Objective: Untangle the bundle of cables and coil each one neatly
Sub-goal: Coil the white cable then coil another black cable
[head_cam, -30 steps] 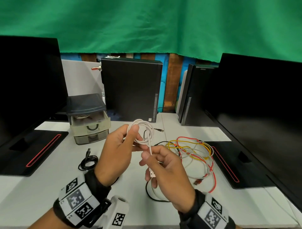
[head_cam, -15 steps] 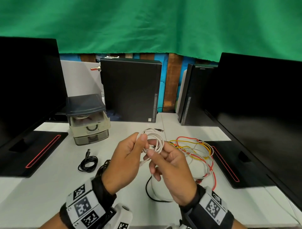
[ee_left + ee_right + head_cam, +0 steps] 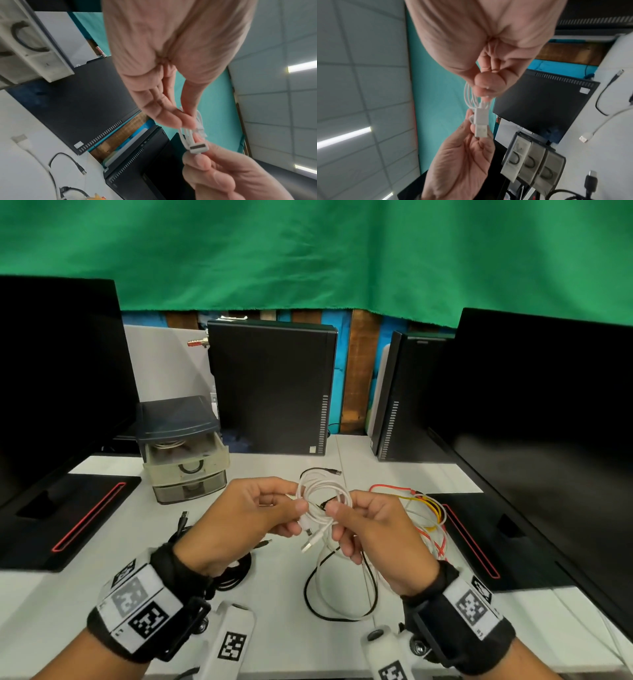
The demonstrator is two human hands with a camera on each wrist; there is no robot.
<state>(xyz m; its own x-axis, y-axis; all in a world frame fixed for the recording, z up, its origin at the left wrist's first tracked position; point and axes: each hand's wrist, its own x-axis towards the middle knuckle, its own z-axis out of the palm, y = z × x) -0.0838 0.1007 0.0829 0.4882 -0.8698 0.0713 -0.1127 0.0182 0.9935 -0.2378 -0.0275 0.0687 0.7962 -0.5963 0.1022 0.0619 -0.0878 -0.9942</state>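
Note:
A white USB cable point(image 3: 323, 496), wound into a small coil, is held above the table between both hands. My left hand point(image 3: 297, 516) pinches the coil's left side point(image 3: 188, 125) between thumb and fingers. My right hand point(image 3: 337, 519) pinches its right side point(image 3: 485, 94). Two white plugs point(image 3: 309, 544) hang below the coil; one plug point(image 3: 480, 121) lies against the left fingers. A tangle of red, yellow and white cables point(image 3: 426, 517) lies on the table to the right. A black cable loop point(image 3: 308, 594) lies below the hands.
A coiled black cable point(image 3: 236, 575) lies under my left wrist. A small drawer unit point(image 3: 185, 450) stands at the back left. Two black computer towers point(image 3: 270, 392) point(image 3: 407, 395) stand behind. Monitor bases point(image 3: 68, 518) point(image 3: 507, 535) flank the white table point(image 3: 281, 594).
My right hand has come up from the trailing cable end to the coil. Both hands have drifted right with it, and the plug ends now hang below the coil.

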